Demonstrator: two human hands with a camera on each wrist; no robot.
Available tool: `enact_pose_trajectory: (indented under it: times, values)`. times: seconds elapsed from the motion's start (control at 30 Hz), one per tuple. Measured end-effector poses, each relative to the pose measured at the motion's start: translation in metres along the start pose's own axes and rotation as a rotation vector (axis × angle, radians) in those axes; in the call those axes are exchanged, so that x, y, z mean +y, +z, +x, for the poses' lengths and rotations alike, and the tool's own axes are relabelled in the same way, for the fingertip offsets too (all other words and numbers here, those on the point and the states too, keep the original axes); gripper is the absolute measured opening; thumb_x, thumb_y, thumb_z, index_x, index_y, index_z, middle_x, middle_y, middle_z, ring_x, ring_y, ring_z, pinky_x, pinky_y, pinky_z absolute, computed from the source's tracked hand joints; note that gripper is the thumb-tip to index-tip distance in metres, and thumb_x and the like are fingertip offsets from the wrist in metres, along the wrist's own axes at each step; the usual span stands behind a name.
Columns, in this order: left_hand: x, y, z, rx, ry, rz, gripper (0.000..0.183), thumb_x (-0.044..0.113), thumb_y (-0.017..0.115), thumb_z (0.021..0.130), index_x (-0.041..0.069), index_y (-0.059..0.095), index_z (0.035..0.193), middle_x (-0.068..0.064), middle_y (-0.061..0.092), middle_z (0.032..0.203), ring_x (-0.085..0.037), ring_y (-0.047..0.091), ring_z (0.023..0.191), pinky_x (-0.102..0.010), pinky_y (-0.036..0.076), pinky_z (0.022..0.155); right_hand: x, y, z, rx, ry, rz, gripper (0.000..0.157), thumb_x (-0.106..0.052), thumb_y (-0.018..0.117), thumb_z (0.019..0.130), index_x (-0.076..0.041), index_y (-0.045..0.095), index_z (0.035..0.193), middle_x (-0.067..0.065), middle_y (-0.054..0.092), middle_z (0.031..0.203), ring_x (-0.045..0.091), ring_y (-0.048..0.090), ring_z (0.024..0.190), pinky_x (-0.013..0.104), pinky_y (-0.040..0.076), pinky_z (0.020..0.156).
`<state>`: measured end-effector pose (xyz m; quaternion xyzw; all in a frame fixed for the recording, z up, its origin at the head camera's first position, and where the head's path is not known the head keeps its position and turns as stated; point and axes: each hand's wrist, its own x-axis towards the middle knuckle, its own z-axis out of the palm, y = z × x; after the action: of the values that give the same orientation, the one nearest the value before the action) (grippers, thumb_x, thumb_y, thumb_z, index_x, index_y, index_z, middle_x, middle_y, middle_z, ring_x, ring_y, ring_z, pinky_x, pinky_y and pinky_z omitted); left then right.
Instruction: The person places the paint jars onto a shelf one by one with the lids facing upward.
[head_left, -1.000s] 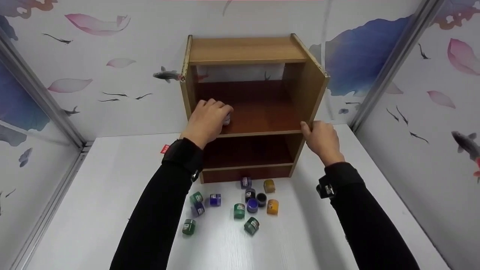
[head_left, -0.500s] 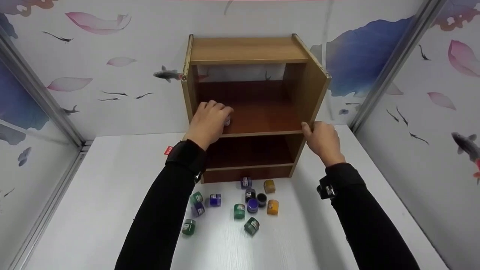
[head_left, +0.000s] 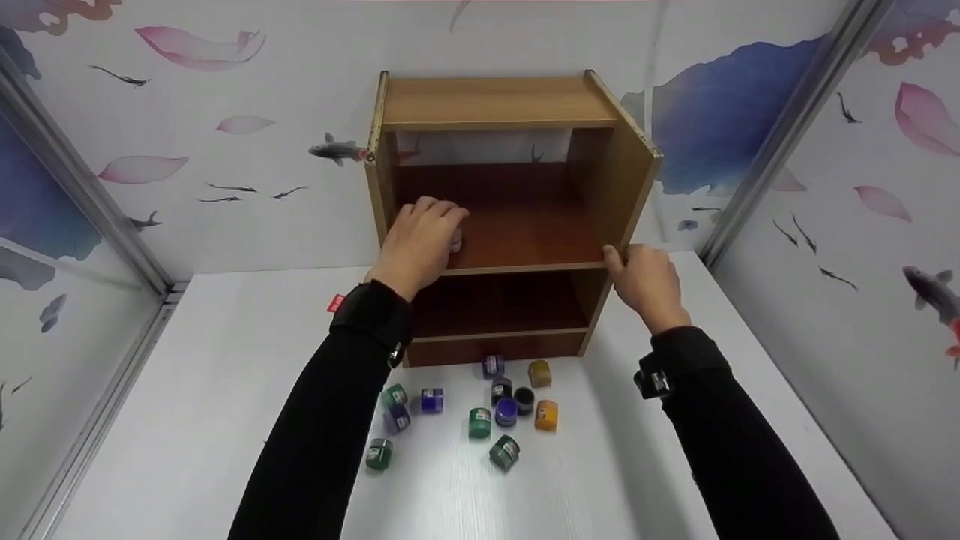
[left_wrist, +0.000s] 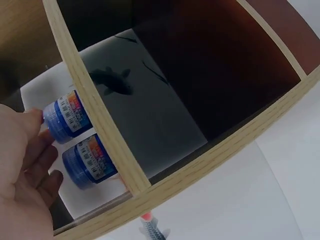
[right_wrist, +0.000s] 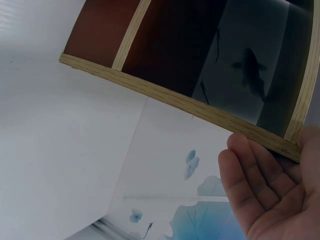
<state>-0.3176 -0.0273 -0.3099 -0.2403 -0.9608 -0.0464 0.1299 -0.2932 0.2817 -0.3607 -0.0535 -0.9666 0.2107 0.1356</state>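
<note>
My left hand (head_left: 421, 244) reaches into the upper compartment of a small wooden shelf unit (head_left: 499, 105). It holds a blue paint jar (left_wrist: 68, 116) on the shelf board near the front edge, with a fingertip against its lid. A second blue paint jar (left_wrist: 89, 161) stands beside it, closer to the left side panel. In the head view the hand covers most of both. My right hand (head_left: 649, 285) grips the front edge of the right side panel (right_wrist: 185, 102), thumb at the edge and fingers outside.
On the white table (head_left: 247, 375) in front of the unit lie several paint jars, among them a green jar (head_left: 479, 423), a purple jar (head_left: 506, 411), an orange jar (head_left: 546, 415) and a black jar (head_left: 524, 400). Patterned white walls (head_left: 225, 165) enclose the table.
My left hand and forearm have shifted very slightly to the right while staying at the jars. The right hand keeps its hold on the side panel.
</note>
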Motion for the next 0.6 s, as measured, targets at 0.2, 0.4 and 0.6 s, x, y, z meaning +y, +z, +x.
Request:
enact_pose_trajectory:
  times: [0.2,0.4,0.6]
  values:
    - [0.000,-0.012,-0.003,-0.002,0.000,-0.060,0.039,0.004,0.052,0.098,0.012,0.054,0.136,-0.006,0.056,0.139,-0.026,0.045,0.133,-0.045,0.033,0.115,0.000,0.001,0.000,0.021,-0.027,-0.012,0.049,-0.037,0.046,0.102,-0.008,0.046,0.062,0.006,0.047,0.061,0.026,0.052,0.060,0.037,0.038,0.055]
    - [0.003,-0.024,-0.010,0.041,0.032,-0.106,0.041,0.002,0.059,0.093,0.012,0.056,0.133,-0.005,0.059,0.136,-0.025,0.047,0.130,-0.044,0.034,0.115,0.000,0.000,0.000,0.027,-0.026,0.001,0.049,-0.036,0.046,0.101,-0.007,0.048,0.062,0.008,0.050,0.063,0.027,0.052,0.062,0.038,0.039,0.056]
    - [0.004,-0.025,-0.020,0.092,0.090,-0.130,0.037,0.001,0.061,0.093,0.013,0.060,0.128,-0.003,0.062,0.130,-0.022,0.050,0.125,-0.038,0.038,0.110,0.000,0.000,0.000,0.017,-0.022,0.005,0.049,-0.037,0.046,0.101,-0.006,0.051,0.065,0.011,0.053,0.065,0.028,0.054,0.063,0.040,0.040,0.057]
